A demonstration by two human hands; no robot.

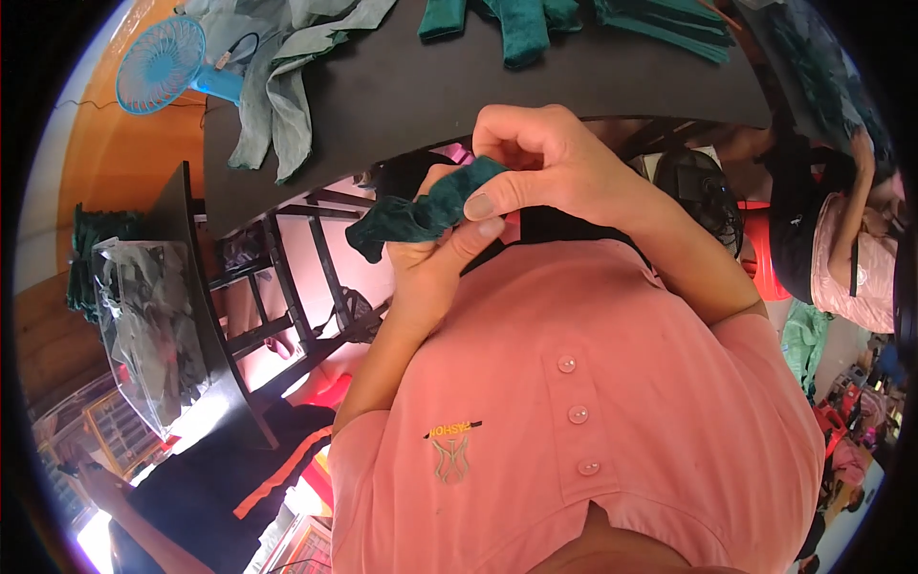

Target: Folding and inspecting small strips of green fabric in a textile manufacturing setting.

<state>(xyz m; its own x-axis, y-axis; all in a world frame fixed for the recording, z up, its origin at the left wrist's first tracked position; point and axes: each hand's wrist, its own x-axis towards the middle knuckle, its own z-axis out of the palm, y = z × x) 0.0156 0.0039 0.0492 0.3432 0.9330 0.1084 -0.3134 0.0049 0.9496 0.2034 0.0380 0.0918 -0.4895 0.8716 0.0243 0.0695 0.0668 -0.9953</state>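
Observation:
A dark green velvet strip, bunched and wrinkled, is held in front of my chest between both hands. My left hand is closed round its lower side, with the thumb pointing up toward the right. Thumb and curled fingers of my right hand pinch the strip's right end, and the two thumbs are close together. The strip's left end sticks out loose past my left hand. Some of the left fingers are hidden behind the cloth.
Beyond my hands is a dark table bearing green velvet pieces, stacked green strips and grey-green cloth. A blue fan stands at its left. Left is a clear bag of cloth. Other people sit on both sides.

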